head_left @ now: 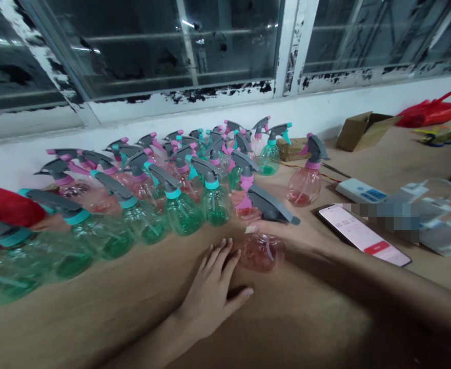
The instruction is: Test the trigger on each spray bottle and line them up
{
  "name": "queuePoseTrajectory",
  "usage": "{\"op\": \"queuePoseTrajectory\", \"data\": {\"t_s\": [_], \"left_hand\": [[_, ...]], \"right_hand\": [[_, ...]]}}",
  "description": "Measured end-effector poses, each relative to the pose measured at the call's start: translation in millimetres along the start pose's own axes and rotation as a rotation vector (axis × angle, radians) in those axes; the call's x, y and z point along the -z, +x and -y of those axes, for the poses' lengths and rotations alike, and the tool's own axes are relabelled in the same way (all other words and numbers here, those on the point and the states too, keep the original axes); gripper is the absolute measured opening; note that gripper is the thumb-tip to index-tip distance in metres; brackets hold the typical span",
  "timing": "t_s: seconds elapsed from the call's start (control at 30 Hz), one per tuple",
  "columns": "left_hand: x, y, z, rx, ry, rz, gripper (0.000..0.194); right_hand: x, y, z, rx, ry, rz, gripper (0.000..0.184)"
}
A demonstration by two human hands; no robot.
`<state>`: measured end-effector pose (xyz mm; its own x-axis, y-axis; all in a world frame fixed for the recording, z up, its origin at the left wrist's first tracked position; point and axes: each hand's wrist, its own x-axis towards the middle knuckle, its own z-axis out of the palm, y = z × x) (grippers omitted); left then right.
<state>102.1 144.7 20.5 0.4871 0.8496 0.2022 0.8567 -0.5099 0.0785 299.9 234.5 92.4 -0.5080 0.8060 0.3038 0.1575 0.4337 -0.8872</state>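
A pink spray bottle (261,253) with a grey trigger head stands in front of me, and my right hand (269,229) grips it around its neck. The bottle's collar is hidden behind the hand. Just to the left, my left hand (213,287) lies flat on the table with fingers apart, holding nothing, its fingertips close to that bottle. Beyond the hands a green spray bottle (215,205) fronts a crowd of several more green and pink ones. Another pink spray bottle (305,184) stands apart behind my right wrist.
A phone (364,236) showing a running timer lies right of my right forearm, near a white device with blue buttons (362,190) and a power strip (441,225). An open cardboard box (358,132) and a red bag (427,113) sit farther back. Windows line the wall behind.
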Motion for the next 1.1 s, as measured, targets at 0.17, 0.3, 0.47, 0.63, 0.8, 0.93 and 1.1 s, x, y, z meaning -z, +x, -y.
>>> {"op": "queuePoseTrajectory", "data": {"t_s": [0.17, 0.3, 0.47, 0.63, 0.8, 0.93, 1.1], "left_hand": [[-1.4, -1.3, 0.4, -0.004, 0.003, 0.000, 0.063], [-2.1, -1.5, 1.1, -0.010, 0.002, -0.007, 0.063], [-3.8, -1.4, 2.3, -0.018, -0.019, -0.029, 0.061], [-4.3, -0.2, 2.3, -0.019, -0.029, -0.047, 0.062], [-3.7, 0.5, 1.5, -0.013, -0.001, -0.043, 0.061], [-4.5, -0.3, 2.3, -0.017, 0.011, -0.062, 0.059], [-4.7, -1.2, 4.4, -0.029, 0.020, -0.084, 0.058]], "right_hand": [[1.7, -5.2, -0.3, 0.018, -0.114, -0.027, 0.029], [3.0, -12.1, 0.5, 0.016, -0.227, -0.023, 0.036], [3.6, -31.8, 4.0, 0.074, -0.398, -0.107, 0.065], [-1.0, -48.7, 1.7, -0.025, -0.559, -0.194, 0.062], [5.3, -51.6, -3.8, 0.041, -0.675, -0.206, 0.059], [23.1, -55.0, -13.9, 0.051, -0.763, -0.245, 0.061], [51.6, -52.2, -29.0, 0.043, -0.756, -0.267, 0.056]]}}
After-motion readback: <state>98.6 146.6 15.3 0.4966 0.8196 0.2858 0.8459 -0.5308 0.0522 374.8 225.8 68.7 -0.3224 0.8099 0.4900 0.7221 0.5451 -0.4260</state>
